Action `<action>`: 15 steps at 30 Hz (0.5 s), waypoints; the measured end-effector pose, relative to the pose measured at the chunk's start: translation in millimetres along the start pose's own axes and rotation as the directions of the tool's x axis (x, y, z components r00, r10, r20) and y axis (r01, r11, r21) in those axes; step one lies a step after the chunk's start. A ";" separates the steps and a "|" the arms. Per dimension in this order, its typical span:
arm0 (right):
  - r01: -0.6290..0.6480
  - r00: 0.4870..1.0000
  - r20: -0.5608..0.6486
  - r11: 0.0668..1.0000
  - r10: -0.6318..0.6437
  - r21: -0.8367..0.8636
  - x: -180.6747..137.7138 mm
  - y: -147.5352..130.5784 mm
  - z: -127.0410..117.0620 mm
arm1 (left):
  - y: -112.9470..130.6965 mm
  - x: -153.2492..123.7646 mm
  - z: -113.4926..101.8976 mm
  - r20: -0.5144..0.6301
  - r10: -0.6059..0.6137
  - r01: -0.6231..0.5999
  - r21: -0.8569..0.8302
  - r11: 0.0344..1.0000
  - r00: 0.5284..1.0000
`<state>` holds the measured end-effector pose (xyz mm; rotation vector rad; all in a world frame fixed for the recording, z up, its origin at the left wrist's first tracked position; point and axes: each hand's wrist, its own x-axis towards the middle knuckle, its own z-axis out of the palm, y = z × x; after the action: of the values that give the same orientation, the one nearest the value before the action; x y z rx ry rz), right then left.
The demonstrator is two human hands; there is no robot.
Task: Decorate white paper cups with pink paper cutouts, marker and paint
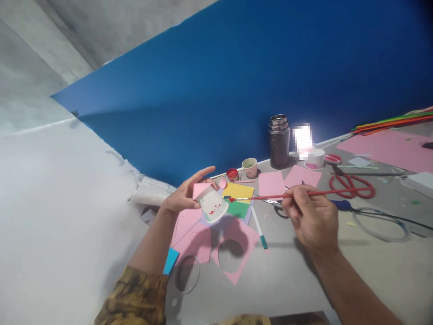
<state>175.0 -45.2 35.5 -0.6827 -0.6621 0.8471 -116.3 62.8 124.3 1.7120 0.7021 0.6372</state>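
My left hand (182,194) is closed around a white paper cup (214,206) with small red paint marks and some green marks on its side. A piece of pink paper (200,190) shows at the cup's upper left, against my fingers. In my right hand (311,221) is a thin red paintbrush (267,197), pinched between thumb and fingers. Its red-coated bristles point left and lie close to the cup's right side; I cannot tell whether they touch. Behind the cup stand a small open pot of red paint (232,174) and a patterned paper cup (249,167).
Yellow paper (241,190) and green paper (238,209) lie beneath the brush tip. Around them are pink sheets (237,253), a marker (259,228) and red-handled scissors (352,186). A dark flask (279,142) stands by the blue panel (216,108). Stacked white cups (152,190) lie at left.
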 end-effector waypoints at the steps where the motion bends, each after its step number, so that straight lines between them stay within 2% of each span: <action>1: -0.001 1.000 -0.007 1.000 0.001 0.010 1.0 -1.5 0.7 | -2.3 -0.5 -0.9 0.010 0.029 -0.028 -0.040 0.999 1.000; 6: -0.047 0.999 0.029 0.998 0.046 0.039 -1.6 -6.5 7.1 | -7.7 0.2 -0.9 0.101 0.125 -0.107 -0.170 0.980 0.987; 15: -0.097 0.991 0.099 0.994 0.091 0.058 -7.3 -0.5 8.9 | -3.5 5.7 2.5 0.200 0.125 -0.102 -0.118 0.988 0.972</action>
<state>165.0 -49.1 39.5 -0.6234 -0.6907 0.9890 -111.1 66.1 120.6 1.6977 0.4184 0.5557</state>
